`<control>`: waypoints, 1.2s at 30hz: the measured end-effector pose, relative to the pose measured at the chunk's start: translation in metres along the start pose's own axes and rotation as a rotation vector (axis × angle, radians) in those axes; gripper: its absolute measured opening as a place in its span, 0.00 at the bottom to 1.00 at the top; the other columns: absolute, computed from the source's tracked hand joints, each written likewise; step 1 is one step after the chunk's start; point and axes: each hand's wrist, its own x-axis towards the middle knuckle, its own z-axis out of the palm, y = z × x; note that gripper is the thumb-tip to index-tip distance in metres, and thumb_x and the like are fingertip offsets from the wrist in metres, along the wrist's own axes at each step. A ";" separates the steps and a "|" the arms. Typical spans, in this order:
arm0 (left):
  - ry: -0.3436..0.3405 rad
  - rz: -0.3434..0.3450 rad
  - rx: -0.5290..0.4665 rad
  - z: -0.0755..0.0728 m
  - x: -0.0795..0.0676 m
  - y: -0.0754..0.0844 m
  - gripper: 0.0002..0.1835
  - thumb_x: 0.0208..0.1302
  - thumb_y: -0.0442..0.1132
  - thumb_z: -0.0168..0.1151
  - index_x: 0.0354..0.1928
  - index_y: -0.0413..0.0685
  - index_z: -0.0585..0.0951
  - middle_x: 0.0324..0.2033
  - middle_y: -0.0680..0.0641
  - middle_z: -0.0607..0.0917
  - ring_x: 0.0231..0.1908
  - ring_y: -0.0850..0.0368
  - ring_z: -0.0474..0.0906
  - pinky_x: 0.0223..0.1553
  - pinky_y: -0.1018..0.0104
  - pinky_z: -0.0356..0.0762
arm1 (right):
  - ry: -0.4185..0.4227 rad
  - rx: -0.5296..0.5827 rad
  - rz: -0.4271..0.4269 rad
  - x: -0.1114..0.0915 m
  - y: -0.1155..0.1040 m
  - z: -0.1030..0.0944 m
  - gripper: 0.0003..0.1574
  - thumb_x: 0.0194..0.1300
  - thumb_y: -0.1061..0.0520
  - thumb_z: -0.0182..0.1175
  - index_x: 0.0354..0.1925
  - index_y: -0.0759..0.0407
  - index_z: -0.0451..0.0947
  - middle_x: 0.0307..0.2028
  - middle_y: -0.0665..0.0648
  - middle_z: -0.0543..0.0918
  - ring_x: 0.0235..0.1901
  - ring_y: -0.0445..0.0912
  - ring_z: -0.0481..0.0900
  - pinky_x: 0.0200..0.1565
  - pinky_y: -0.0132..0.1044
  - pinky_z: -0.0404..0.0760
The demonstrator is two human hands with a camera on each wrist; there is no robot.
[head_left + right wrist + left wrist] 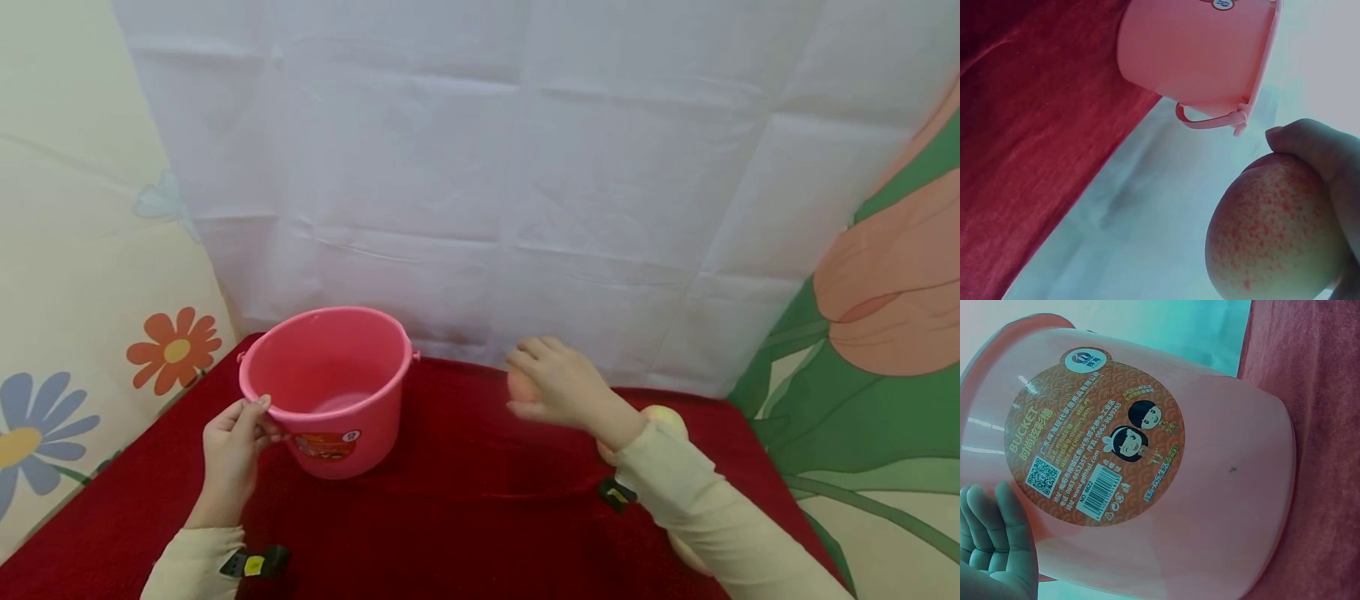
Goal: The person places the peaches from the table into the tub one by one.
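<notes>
A pink plastic bucket [378, 429] stands upright on the red cloth, left of the middle in the head view. My left hand [234, 446] pinches its near-left rim between thumb and fingers. The round orange label [1094, 437] on the bucket's side fills much of the left wrist view, with the curled fingers [997, 519] at its edge. Above the cloth, to the right of the bucket and apart from it, my right hand [564, 385] holds a peach [1275, 231]. Its speckled red and pale skin shows plainly in the right wrist view.
More peach-like fruit [666, 417] lies on the red cloth [465, 533], partly hidden by the right sleeve; another piece [688, 557] peeks out below that forearm. A white sheet [480, 167] hangs behind the table, with flower-print walls at both sides.
</notes>
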 end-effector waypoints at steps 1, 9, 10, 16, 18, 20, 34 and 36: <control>0.002 -0.003 0.002 0.000 0.000 0.000 0.16 0.65 0.36 0.53 0.18 0.48 0.77 0.13 0.52 0.76 0.14 0.63 0.74 0.20 0.73 0.77 | -0.004 -0.002 0.001 0.002 -0.001 0.000 0.34 0.46 0.44 0.67 0.48 0.61 0.74 0.45 0.60 0.76 0.44 0.55 0.74 0.39 0.45 0.79; 0.008 -0.026 0.024 0.000 0.000 0.000 0.15 0.64 0.37 0.54 0.18 0.48 0.77 0.13 0.52 0.76 0.15 0.62 0.74 0.21 0.72 0.78 | -0.012 -0.018 0.002 0.018 -0.005 -0.002 0.34 0.46 0.43 0.67 0.48 0.60 0.75 0.45 0.60 0.76 0.42 0.55 0.74 0.36 0.45 0.79; 0.007 -0.025 0.021 0.000 0.000 0.000 0.15 0.64 0.37 0.54 0.18 0.48 0.76 0.13 0.52 0.76 0.15 0.62 0.74 0.21 0.72 0.78 | -0.011 -0.021 0.003 0.019 -0.006 -0.003 0.34 0.46 0.43 0.67 0.48 0.60 0.75 0.45 0.60 0.76 0.42 0.55 0.74 0.35 0.46 0.79; 0.023 -0.038 0.021 0.000 0.000 0.000 0.15 0.63 0.39 0.56 0.17 0.48 0.76 0.13 0.52 0.76 0.15 0.63 0.74 0.21 0.72 0.78 | -0.039 -0.030 0.009 0.030 -0.012 -0.005 0.35 0.49 0.41 0.65 0.50 0.59 0.74 0.48 0.60 0.76 0.45 0.55 0.74 0.40 0.45 0.78; 0.028 -0.043 0.025 0.000 0.000 0.000 0.15 0.63 0.39 0.56 0.17 0.48 0.76 0.13 0.52 0.76 0.15 0.63 0.74 0.21 0.72 0.78 | -0.047 -0.028 0.011 0.034 -0.014 -0.005 0.35 0.49 0.41 0.64 0.51 0.59 0.74 0.48 0.60 0.76 0.45 0.54 0.74 0.41 0.45 0.78; 0.024 -0.043 0.028 -0.001 0.000 0.000 0.15 0.64 0.39 0.55 0.17 0.48 0.76 0.13 0.52 0.76 0.15 0.63 0.74 0.21 0.72 0.78 | -0.048 -0.020 0.013 0.038 -0.016 -0.006 0.35 0.50 0.41 0.64 0.51 0.59 0.74 0.48 0.60 0.76 0.45 0.54 0.74 0.40 0.44 0.78; 0.006 -0.030 0.003 -0.001 0.000 0.000 0.15 0.64 0.37 0.55 0.18 0.47 0.77 0.13 0.51 0.77 0.14 0.62 0.75 0.21 0.71 0.78 | -0.033 0.044 0.025 0.060 -0.024 -0.007 0.34 0.50 0.41 0.64 0.52 0.58 0.73 0.48 0.58 0.75 0.47 0.52 0.73 0.39 0.42 0.79; 0.004 -0.030 0.001 0.000 0.000 0.000 0.15 0.64 0.37 0.55 0.18 0.47 0.77 0.13 0.51 0.77 0.14 0.62 0.75 0.21 0.72 0.78 | -0.036 0.054 0.031 0.063 -0.025 -0.008 0.34 0.50 0.41 0.64 0.52 0.58 0.73 0.49 0.58 0.75 0.47 0.52 0.73 0.39 0.42 0.79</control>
